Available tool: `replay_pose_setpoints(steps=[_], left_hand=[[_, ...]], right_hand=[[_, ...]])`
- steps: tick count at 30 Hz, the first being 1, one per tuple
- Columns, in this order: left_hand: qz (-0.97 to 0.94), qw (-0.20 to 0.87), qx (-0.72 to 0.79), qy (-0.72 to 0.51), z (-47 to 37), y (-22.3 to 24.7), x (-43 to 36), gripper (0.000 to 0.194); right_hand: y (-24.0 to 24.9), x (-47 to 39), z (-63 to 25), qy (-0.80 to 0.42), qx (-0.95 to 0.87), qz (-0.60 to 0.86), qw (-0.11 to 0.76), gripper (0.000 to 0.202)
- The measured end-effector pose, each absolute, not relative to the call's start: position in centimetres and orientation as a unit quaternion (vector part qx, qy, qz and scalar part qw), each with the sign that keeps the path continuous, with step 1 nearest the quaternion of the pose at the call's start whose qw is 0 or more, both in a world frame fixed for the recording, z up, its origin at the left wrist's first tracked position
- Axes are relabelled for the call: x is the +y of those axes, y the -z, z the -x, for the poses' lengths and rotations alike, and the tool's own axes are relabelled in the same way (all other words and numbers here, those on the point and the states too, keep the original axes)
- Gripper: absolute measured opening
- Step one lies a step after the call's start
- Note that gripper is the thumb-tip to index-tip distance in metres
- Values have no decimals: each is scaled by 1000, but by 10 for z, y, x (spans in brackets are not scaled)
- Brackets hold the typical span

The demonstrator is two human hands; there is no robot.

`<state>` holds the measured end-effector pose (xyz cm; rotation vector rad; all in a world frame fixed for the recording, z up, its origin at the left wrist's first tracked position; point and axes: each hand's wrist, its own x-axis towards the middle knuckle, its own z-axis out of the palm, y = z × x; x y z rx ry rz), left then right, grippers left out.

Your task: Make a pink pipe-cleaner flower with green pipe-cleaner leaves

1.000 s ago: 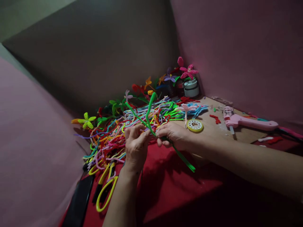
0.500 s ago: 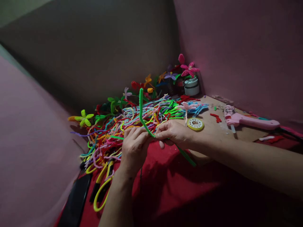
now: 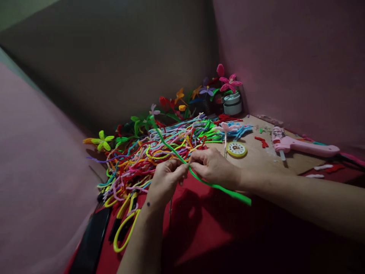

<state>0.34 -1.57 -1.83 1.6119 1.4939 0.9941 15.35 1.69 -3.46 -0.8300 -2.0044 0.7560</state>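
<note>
A long bright green pipe cleaner [image 3: 171, 147] runs from the upper left down past my fingertips to the lower right. My left hand [image 3: 167, 176] pinches it near its middle, thumb and index finger together. Right beside it, my right hand [image 3: 212, 167] grips the same green piece, and the tail passes beneath this hand. The fingertips of both hands nearly touch. A thin dark stem [image 3: 170, 215] hangs below my left hand; where its top ends is hidden. Behind the hands lies a big heap of coloured pipe cleaners [image 3: 142, 156].
A pink glue gun [image 3: 310, 147] and a yellow tape roll [image 3: 236, 149] rest on a brown board [image 3: 256, 163] at the right. Yellow-handled pliers [image 3: 122, 232] and a black flat object [image 3: 91, 241] lie at the left. Fuzzy flowers [image 3: 102, 141] line the wall.
The green pipe cleaner's upper part has swung left and down, and its tail now reaches farther right. My left hand has turned, showing its thumb. A second white scrap shows at the right.
</note>
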Motion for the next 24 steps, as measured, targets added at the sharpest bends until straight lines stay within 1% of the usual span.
replay_pose_setpoints(steps=[3,5,6,7,8,11,13,15,17,20,24], left_hand=[[-523,489,552,-427,-8,25,-11,21],[-479,535,534,-446,-8,27,-10,19],[-481,533,529,-453,-8,27,-10,19],[-497,511,527,-462,-7,27,-11,19],[-524,467,528,-478,-5,26,-12,17],[-643,241,521,-508,0,23,-15,12],[-726,94,496,-466,3,21,-17,15],[-789,-9,464,-403,5,19,-17,15],[-815,-78,441,-369,5,18,-16,12],[-829,-117,419,-351,5,16,-16,5],[-840,-163,418,-305,3,17,-18,4]], right_hand=[[37,15,-152,-222,-812,329,429,17],[37,17,-152,-239,-803,327,438,18],[37,19,-152,-277,-791,324,439,18],[37,20,-151,-332,-773,318,437,18],[37,22,-151,-400,-748,309,430,19],[35,28,-150,-588,-652,272,393,16],[35,31,-150,-654,-603,256,379,12],[35,31,-149,-682,-579,248,372,11],[35,31,-149,-689,-572,245,371,10],[34,28,-150,-670,-594,236,376,12],[36,25,-152,-610,-655,230,383,15]])
